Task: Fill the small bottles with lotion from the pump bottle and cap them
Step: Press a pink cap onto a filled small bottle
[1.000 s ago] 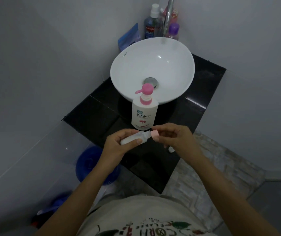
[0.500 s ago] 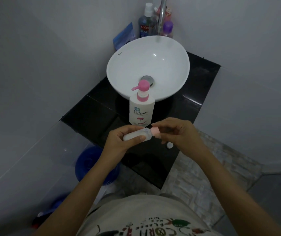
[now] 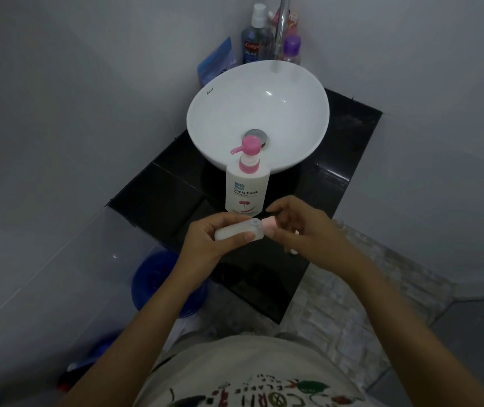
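Translucent white plastic, the small travel bottle (image 3: 236,232) lies sideways in the left hand (image 3: 210,242), its neck uncovered. The right hand (image 3: 302,227) pinches its pale pink cap (image 3: 269,225) just beside the opening, before the white pink-topped pump bottle (image 3: 246,188) on the black counter (image 3: 158,195).

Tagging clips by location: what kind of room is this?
Most likely a small home bathroom: a white vessel sink on a black counter, a chrome tap above it, and a mouthwash bottle with other toiletries in the corner.
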A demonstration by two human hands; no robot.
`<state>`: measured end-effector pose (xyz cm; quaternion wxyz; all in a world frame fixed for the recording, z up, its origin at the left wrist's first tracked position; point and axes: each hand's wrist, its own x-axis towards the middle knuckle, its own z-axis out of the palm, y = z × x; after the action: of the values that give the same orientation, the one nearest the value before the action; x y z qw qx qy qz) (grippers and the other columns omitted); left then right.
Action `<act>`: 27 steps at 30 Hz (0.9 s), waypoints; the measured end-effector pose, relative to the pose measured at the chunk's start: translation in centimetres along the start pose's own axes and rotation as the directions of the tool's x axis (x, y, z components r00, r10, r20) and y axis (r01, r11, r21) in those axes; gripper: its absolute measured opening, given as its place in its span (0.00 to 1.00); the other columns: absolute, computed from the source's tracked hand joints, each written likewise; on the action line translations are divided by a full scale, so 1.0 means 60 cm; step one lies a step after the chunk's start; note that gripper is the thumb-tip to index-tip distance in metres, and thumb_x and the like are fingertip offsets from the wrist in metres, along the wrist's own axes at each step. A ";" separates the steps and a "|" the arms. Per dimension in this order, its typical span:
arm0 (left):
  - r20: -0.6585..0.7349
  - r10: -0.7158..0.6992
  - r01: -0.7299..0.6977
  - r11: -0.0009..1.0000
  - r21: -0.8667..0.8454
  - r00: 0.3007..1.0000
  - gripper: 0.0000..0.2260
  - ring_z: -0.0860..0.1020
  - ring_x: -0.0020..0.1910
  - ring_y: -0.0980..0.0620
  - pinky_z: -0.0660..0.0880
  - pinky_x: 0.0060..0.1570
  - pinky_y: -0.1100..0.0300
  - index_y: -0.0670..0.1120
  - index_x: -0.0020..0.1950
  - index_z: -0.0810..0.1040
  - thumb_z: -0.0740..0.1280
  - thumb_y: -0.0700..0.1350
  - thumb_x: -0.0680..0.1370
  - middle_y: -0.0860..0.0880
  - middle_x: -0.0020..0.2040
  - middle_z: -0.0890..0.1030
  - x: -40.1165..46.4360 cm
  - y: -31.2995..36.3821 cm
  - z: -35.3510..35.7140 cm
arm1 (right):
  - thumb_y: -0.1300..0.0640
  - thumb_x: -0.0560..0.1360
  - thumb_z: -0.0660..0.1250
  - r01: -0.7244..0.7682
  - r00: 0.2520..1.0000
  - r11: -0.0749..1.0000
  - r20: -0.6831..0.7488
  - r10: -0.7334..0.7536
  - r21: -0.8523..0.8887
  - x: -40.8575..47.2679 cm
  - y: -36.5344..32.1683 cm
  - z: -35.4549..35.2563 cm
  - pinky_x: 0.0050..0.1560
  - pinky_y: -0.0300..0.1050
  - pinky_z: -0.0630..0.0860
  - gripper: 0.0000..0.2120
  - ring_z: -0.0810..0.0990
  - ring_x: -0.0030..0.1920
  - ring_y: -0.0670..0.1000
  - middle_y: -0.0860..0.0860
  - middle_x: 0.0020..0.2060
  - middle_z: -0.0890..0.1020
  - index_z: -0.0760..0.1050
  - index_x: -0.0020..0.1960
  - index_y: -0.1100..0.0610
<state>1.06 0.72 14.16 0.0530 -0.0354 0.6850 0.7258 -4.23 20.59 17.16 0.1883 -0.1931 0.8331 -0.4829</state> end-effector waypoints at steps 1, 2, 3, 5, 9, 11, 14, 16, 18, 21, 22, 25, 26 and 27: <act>-0.001 0.002 -0.002 1.000 -0.001 1.000 0.15 0.80 0.53 0.56 0.77 0.47 0.67 0.48 0.53 0.82 0.72 0.48 0.67 0.54 0.51 0.84 0.000 0.000 0.000 | 0.47 0.72 0.69 0.024 1.000 1.000 0.018 -0.024 0.020 -0.001 -0.001 -0.004 0.33 0.33 0.76 0.11 0.81 0.34 0.44 0.42 0.39 0.80 0.73 0.53 0.44; -0.001 -0.003 0.003 1.000 -0.003 1.000 0.15 0.80 0.53 0.56 0.77 0.47 0.67 0.47 0.53 0.82 0.72 0.48 0.67 0.53 0.51 0.84 -0.001 0.000 0.000 | 0.50 0.72 0.69 0.030 0.999 0.999 0.011 -0.030 0.035 -0.002 -0.001 -0.005 0.33 0.32 0.75 0.10 0.81 0.34 0.45 0.43 0.39 0.81 0.74 0.52 0.46; 0.001 -0.009 0.009 1.000 -0.003 1.000 0.15 0.80 0.53 0.56 0.77 0.47 0.67 0.48 0.53 0.82 0.72 0.48 0.67 0.53 0.51 0.84 -0.002 0.000 0.000 | 0.50 0.72 0.69 0.010 1.000 0.999 -0.005 -0.010 0.040 -0.002 0.001 -0.003 0.31 0.31 0.74 0.07 0.80 0.32 0.45 0.44 0.38 0.81 0.76 0.50 0.48; 0.004 -0.014 0.014 1.000 0.007 1.000 0.14 0.80 0.53 0.57 0.77 0.47 0.67 0.50 0.52 0.82 0.72 0.48 0.67 0.55 0.51 0.84 -0.002 0.000 0.001 | 0.45 0.72 0.66 -0.049 0.998 0.998 -0.045 0.050 0.029 -0.001 0.000 0.003 0.27 0.30 0.71 0.08 0.79 0.27 0.46 0.46 0.34 0.82 0.77 0.45 0.49; 0.001 -0.018 0.018 1.000 -0.020 1.000 0.14 0.80 0.53 0.57 0.77 0.47 0.67 0.49 0.51 0.83 0.73 0.48 0.66 0.55 0.50 0.84 -0.002 0.001 0.000 | 0.52 0.72 0.69 -0.014 1.000 0.997 0.001 0.014 0.079 -0.006 0.001 0.002 0.30 0.29 0.72 0.07 0.80 0.32 0.43 0.44 0.38 0.81 0.75 0.50 0.46; -0.002 -0.026 0.026 0.999 -0.026 1.000 0.14 0.80 0.53 0.57 0.78 0.46 0.67 0.50 0.51 0.83 0.73 0.48 0.66 0.55 0.50 0.84 -0.003 0.002 0.001 | 0.52 0.73 0.69 -0.036 0.999 0.996 -0.027 0.038 0.076 -0.007 0.001 0.005 0.28 0.28 0.71 0.05 0.79 0.29 0.42 0.46 0.35 0.82 0.76 0.48 0.48; 0.003 -0.033 0.033 0.999 -0.007 0.999 0.15 0.80 0.54 0.57 0.78 0.47 0.67 0.51 0.51 0.82 0.73 0.50 0.66 0.55 0.51 0.84 -0.003 0.002 0.001 | 0.43 0.72 0.65 -0.078 0.994 0.993 -0.064 0.084 0.094 -0.006 -0.001 0.011 0.26 0.28 0.70 0.09 0.78 0.27 0.43 0.46 0.34 0.82 0.76 0.46 0.48; -0.002 -0.035 0.035 0.999 -0.022 0.999 0.15 0.80 0.54 0.56 0.78 0.47 0.67 0.51 0.51 0.82 0.73 0.50 0.66 0.53 0.52 0.84 -0.003 0.002 0.001 | 0.50 0.73 0.68 -0.031 0.999 0.991 -0.037 0.036 0.134 -0.007 0.000 0.009 0.29 0.29 0.72 0.08 0.80 0.32 0.43 0.46 0.38 0.81 0.75 0.51 0.48; -0.003 -0.037 0.037 0.999 -0.021 0.999 0.15 0.80 0.54 0.56 0.78 0.47 0.66 0.49 0.52 0.82 0.73 0.49 0.66 0.52 0.52 0.84 -0.004 0.002 0.002 | 0.53 0.73 0.69 -0.031 0.999 0.993 -0.027 0.034 0.111 -0.008 0.001 0.007 0.30 0.30 0.73 0.07 0.80 0.32 0.43 0.45 0.37 0.81 0.76 0.51 0.49; 0.004 -0.038 0.038 0.999 -0.012 0.999 0.15 0.80 0.53 0.58 0.77 0.46 0.68 0.50 0.52 0.82 0.73 0.49 0.66 0.54 0.50 0.84 -0.006 0.002 0.005 | 0.47 0.74 0.66 -0.095 0.993 0.990 -0.064 0.102 0.109 -0.008 -0.002 0.011 0.26 0.29 0.70 0.07 0.78 0.27 0.42 0.45 0.32 0.82 0.77 0.45 0.50; 0.002 -0.039 0.039 0.999 -0.017 0.999 0.15 0.80 0.53 0.58 0.77 0.46 0.68 0.50 0.51 0.82 0.73 0.49 0.65 0.54 0.50 0.84 -0.006 0.002 0.005 | 0.47 0.74 0.65 -0.089 0.993 0.988 -0.067 0.098 0.128 -0.009 -0.001 0.012 0.26 0.29 0.70 0.07 0.79 0.28 0.43 0.46 0.34 0.82 0.77 0.46 0.49; -0.016 -0.038 0.037 0.999 -0.030 0.999 0.15 0.80 0.53 0.57 0.78 0.46 0.67 0.51 0.51 0.83 0.73 0.49 0.65 0.54 0.51 0.84 -0.006 0.003 0.004 | 0.52 0.74 0.68 -0.030 0.998 0.983 -0.048 0.039 0.179 -0.012 -0.002 0.011 0.29 0.34 0.75 0.06 0.81 0.33 0.46 0.48 0.39 0.82 0.76 0.51 0.49; -0.018 -0.037 0.036 0.999 -0.024 0.999 0.15 0.81 0.53 0.57 0.78 0.46 0.67 0.50 0.51 0.83 0.73 0.49 0.65 0.53 0.51 0.84 -0.006 0.003 0.004 | 0.53 0.74 0.68 -0.033 0.998 0.985 -0.054 0.043 0.168 -0.013 -0.001 0.011 0.28 0.34 0.74 0.05 0.80 0.32 0.44 0.47 0.37 0.82 0.77 0.50 0.50; -0.016 -0.038 0.038 0.999 -0.014 0.999 0.16 0.81 0.53 0.57 0.78 0.46 0.67 0.50 0.52 0.82 0.73 0.49 0.65 0.52 0.51 0.84 -0.007 0.002 0.004 | 0.52 0.74 0.68 -0.055 0.996 0.986 -0.065 0.066 0.158 -0.012 -0.002 0.012 0.26 0.33 0.72 0.04 0.79 0.29 0.42 0.46 0.34 0.82 0.78 0.48 0.51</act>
<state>1.44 0.94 14.37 0.0610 -0.0546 0.6794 0.7292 -3.22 20.40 17.04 0.1881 -0.1355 0.8042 -0.5472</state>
